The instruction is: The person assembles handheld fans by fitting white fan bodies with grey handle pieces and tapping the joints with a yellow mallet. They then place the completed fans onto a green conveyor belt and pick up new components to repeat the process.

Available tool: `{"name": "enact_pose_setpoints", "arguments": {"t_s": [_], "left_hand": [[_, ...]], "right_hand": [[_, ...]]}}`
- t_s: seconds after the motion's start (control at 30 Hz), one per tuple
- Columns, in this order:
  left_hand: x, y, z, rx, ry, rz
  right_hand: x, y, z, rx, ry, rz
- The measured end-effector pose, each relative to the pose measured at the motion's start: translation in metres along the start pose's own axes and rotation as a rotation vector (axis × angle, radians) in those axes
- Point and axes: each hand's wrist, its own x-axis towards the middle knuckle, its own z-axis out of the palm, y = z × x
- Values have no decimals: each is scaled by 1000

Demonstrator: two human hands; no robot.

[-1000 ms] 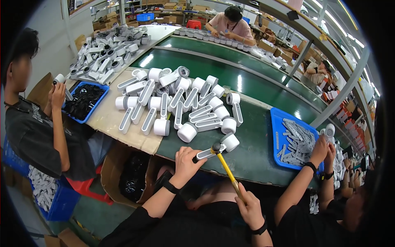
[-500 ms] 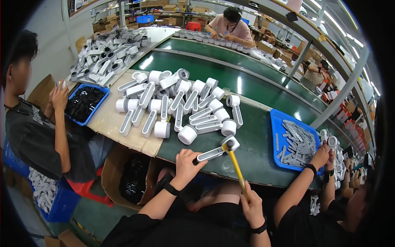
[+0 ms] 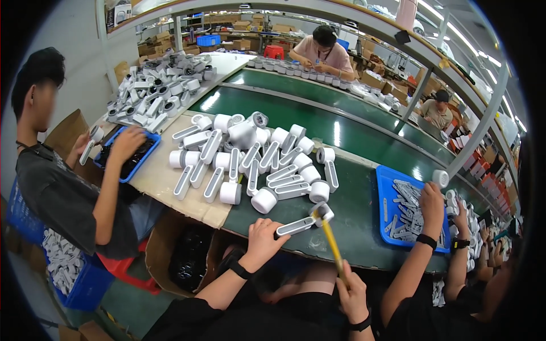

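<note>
My left hand [image 3: 263, 241] is closed around the handle end of a white plastic device [image 3: 297, 227] with a grey strip along it. The device lies at the near edge of the green bench, its round head pointing right. My right hand [image 3: 352, 295] grips a yellow-handled hammer [image 3: 333, 243]. The hammer's head is over the device's round head and partly covers it; whether they touch I cannot tell. Just beyond, a pile of similar white devices [image 3: 264, 200] covers the bench top.
Left of me, a person reaches into a blue tray [image 3: 154, 141] of black parts. On my right, another person's hand is over a blue tray [image 3: 380, 196] of grey strips. A cardboard box [image 3: 156, 256] stands below the bench. A green conveyor [image 3: 273, 108] runs behind.
My view has shifted slightly; both my hands keep their grips, with the hammer still at the device's head. The left co-worker's hand has dropped to the black parts, the right one's to the grey strips.
</note>
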Motion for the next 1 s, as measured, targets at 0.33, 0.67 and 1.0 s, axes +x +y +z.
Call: {"name": "enact_pose_setpoints", "arguments": {"t_s": [0.33,0.67,1.0], "left_hand": [[17,-1,9,-136,-118,294],[55,-35,-84,-8,327,59],[161,-130,-113,278,354,122]], "right_hand": [[-2,19,30,116,318,-328],[-23,7,40,584,192,129],[-44,30,50,616,233,172]]}}
